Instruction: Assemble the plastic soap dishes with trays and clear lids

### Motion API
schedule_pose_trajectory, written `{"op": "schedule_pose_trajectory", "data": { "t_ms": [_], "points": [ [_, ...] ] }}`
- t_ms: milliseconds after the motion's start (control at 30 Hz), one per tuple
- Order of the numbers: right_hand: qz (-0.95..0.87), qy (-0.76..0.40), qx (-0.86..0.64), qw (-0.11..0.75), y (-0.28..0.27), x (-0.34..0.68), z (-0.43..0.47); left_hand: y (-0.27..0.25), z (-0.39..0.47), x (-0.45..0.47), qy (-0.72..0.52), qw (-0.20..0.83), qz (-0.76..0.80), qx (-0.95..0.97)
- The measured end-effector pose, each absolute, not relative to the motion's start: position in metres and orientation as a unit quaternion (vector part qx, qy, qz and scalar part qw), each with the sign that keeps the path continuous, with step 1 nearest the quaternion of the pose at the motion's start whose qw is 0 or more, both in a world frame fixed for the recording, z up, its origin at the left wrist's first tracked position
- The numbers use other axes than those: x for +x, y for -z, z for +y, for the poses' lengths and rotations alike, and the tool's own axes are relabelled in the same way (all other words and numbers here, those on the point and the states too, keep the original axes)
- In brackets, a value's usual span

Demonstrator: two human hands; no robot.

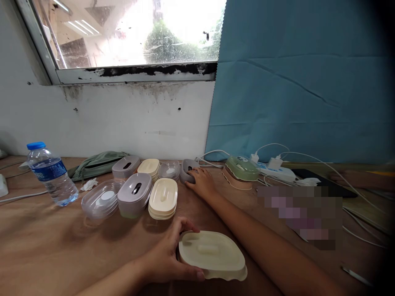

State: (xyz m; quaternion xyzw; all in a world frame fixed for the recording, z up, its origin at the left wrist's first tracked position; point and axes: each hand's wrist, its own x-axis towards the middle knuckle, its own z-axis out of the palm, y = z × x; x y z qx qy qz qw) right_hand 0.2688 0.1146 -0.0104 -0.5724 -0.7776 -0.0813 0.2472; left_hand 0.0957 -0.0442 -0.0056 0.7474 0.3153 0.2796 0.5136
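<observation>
My left hand (173,257) grips a cream oval plastic piece with a wavy lower edge (212,253) near the table's front, thumb along the near side and fingers at the far left. With my arm stretched forward, my right hand (202,181) is closed around a grey plastic box with a slot in its top (187,170), partly covered by the fingers. Left of that box stand a clear plastic container stack (169,169) and a stack of cream lids (163,195). Another cream stack (149,166) sits behind.
Slotted grey boxes (134,191), clear trays (101,199), a green pouch (98,164) and a water bottle (52,174) stand left. A green-topped box (243,167), a power strip (277,170) and loose cables lie right. Another person's hand (342,179) is blurred at far right.
</observation>
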Motion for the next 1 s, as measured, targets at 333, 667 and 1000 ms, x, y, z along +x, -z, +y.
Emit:
{"op": "schedule_pose_trajectory", "data": {
  "t_ms": [333, 667, 1000],
  "points": [
    [-0.819, 0.064, -0.534, 0.202, 0.0082, 0.2704, 0.1162, 0.0058, -0.0454, 0.0946, -0.277, 0.512, 0.32, 0.748],
    [-0.813, 0.059, -0.541, 0.205, 0.0022, 0.2741, 0.1142, 0.0053, -0.0451, 0.095, -0.276, 0.512, 0.314, 0.75],
    [-0.805, 0.068, -0.534, 0.249, 0.0064, 0.2701, 0.1188, 0.0036, -0.0444, 0.095, -0.265, 0.502, 0.324, 0.757]
  ]
}}
